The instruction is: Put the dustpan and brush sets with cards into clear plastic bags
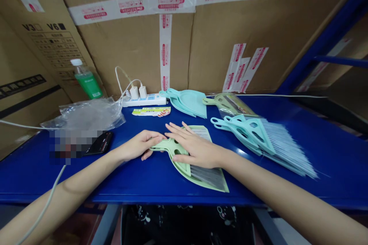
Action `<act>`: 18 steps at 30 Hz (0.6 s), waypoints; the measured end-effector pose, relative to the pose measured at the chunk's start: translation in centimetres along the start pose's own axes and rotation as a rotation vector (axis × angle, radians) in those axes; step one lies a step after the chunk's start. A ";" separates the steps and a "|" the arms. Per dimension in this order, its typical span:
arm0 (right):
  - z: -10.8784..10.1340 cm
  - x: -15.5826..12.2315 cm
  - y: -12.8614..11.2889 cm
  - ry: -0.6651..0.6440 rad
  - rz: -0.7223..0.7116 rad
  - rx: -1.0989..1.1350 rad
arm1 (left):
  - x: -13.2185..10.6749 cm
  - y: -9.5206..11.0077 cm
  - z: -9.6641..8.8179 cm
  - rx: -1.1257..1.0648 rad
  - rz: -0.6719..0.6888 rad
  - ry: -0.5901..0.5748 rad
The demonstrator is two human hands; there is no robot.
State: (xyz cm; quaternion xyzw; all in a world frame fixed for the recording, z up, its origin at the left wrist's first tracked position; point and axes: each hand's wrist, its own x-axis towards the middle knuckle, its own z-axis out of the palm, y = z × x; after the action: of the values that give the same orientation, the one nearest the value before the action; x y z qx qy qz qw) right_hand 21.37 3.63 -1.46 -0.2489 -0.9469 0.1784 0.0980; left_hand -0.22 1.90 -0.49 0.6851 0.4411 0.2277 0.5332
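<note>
Dustpan (184,171), pale green, lies mid-worktop (138,183) with a brush (208,176) nested in it. Its handle, pointing to 10 o'clock, is clasped by the left hand (140,145), fingers curled shut. The right hand (195,147) is laid flat on the brush, fingers spread, gripping nothing. Level pressure with the handle steadied is judged advisable. Teal brushes (253,132) lie at 2 o'clock.
</note>
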 end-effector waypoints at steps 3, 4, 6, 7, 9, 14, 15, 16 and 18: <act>0.0 0.1 0.0 -0.014 -0.012 -0.001 | 0.0 0.0 -0.1 -0.004 0.001 -0.010; 0.0 0.1 0.0 -0.019 -0.013 -0.002 | 0.0 0.0 -0.2 -0.008 -0.001 -0.013; 0.0 0.0 -0.1 -0.026 -0.012 -0.003 | 0.0 0.0 -0.2 -0.021 -0.006 -0.022; 0.0 0.0 -0.1 -0.026 -0.013 -0.004 | 0.0 -0.1 -0.3 -0.028 -0.009 -0.024; 0.0 0.0 -0.2 -0.024 -0.014 -0.009 | 0.0 -0.2 -0.4 -0.037 -0.019 -0.023; 0.0 0.0 -0.3 -0.045 -0.003 -0.034 | -0.1 -0.1 -0.4 -0.026 -0.040 -0.022; 0.0 0.0 -0.3 -0.045 -0.003 -0.034 | -0.1 -0.1 -0.4 -0.024 -0.040 -0.023; 0.0 0.0 -0.3 -0.040 -0.005 -0.031 | -0.1 -0.1 -0.4 -0.021 -0.038 -0.023; 0.1 0.0 -0.3 -0.023 -0.011 -0.019 | -0.1 -0.1 -0.4 -0.018 -0.036 -0.028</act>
State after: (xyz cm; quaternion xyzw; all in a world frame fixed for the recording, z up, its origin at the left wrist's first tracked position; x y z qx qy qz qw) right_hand 21.23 3.37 -1.40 -0.2426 -0.9510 0.1716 0.0858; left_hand -0.62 2.03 -0.44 0.6754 0.4438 0.2124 0.5493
